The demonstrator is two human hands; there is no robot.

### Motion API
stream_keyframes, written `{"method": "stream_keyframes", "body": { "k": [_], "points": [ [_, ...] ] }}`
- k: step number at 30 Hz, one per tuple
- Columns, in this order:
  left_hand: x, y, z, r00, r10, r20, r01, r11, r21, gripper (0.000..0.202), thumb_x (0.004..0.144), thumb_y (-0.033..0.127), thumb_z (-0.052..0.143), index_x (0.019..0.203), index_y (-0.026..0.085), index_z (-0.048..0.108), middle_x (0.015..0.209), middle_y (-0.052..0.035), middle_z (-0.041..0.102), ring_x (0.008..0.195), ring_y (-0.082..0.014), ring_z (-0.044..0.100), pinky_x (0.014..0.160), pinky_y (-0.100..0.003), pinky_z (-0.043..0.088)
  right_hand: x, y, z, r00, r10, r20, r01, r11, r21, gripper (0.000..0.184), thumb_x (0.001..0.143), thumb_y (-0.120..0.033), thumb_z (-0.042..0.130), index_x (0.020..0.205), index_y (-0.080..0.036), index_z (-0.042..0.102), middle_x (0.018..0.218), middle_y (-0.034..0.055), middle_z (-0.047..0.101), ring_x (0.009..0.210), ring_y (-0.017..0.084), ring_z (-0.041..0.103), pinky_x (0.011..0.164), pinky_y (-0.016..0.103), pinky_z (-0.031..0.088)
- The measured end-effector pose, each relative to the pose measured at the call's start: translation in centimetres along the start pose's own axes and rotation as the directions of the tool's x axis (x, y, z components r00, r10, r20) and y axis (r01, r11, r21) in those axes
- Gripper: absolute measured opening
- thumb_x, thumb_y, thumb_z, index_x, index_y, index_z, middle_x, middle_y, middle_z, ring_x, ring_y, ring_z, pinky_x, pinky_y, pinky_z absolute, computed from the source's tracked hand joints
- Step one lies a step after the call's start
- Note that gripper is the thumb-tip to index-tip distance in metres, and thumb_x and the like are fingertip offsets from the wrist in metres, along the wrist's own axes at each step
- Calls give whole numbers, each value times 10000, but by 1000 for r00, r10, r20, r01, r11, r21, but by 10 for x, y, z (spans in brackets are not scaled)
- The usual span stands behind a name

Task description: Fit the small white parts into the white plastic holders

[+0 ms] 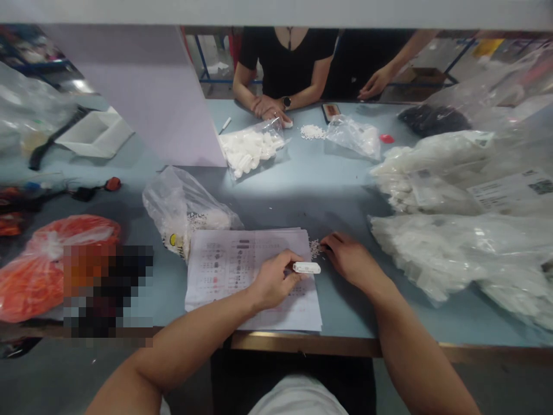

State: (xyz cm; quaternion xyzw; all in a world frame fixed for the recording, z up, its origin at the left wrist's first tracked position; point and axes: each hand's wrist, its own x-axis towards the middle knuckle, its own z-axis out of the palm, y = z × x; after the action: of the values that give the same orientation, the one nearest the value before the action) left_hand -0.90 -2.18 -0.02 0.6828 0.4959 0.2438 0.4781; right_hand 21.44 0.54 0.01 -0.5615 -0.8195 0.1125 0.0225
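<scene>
Over the printed sheets [253, 308], my left hand [276, 279] grips a white plastic connector housing [307, 268] that points to the right, with small dark marks on its side. My right hand [345, 259] rests on the table just right of the paper. Its fingertips are pinched together at a small pile of tiny white pieces [314, 249]; whether a piece sits between them is too small to see. Behind the sheets' left corner lies a clear plastic bag [177, 199] with more small pieces inside.
Large bags of white parts [436, 253] crowd the right side. On the left lies a bag of orange parts [82, 230]. Across the table, a person's hands [272, 109] are near a bag of white housings [250, 151]. A pale upright panel [142, 98] stands at the back left.
</scene>
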Motion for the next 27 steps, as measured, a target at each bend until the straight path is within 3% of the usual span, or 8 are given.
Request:
{"method": "stream_keyframes", "body": {
  "k": [27],
  "points": [
    [0,-1,0,1000,-6,7,6,1000,17,241,808,355,608,997,206,614,936,-23,684,845,-183,625,720,-275,478,0,-2,-3,998,42,39,-42,999,7,206,934,-215,434,1014,-182,620,992,95,608,892,184,590,748,256,403]
  ]
}}
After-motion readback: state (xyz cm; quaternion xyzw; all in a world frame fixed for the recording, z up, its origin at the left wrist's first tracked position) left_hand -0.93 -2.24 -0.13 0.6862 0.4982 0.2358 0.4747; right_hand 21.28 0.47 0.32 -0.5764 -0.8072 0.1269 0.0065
